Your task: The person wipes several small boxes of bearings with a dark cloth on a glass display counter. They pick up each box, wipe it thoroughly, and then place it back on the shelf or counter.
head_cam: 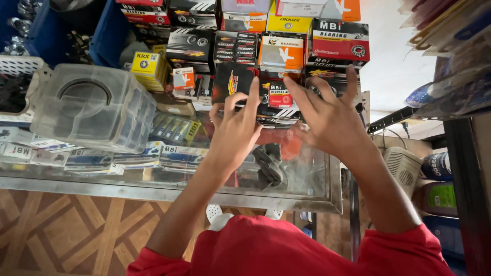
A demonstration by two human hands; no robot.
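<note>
**One head camera, looking steeply down**

You see everything from your own head, close above your left hand [236, 128] and right hand [327, 115], facing the stacked cardboard boxes [284, 51] beyond them and the glass-topped metal-framed counter [169, 191] beneath.
</note>
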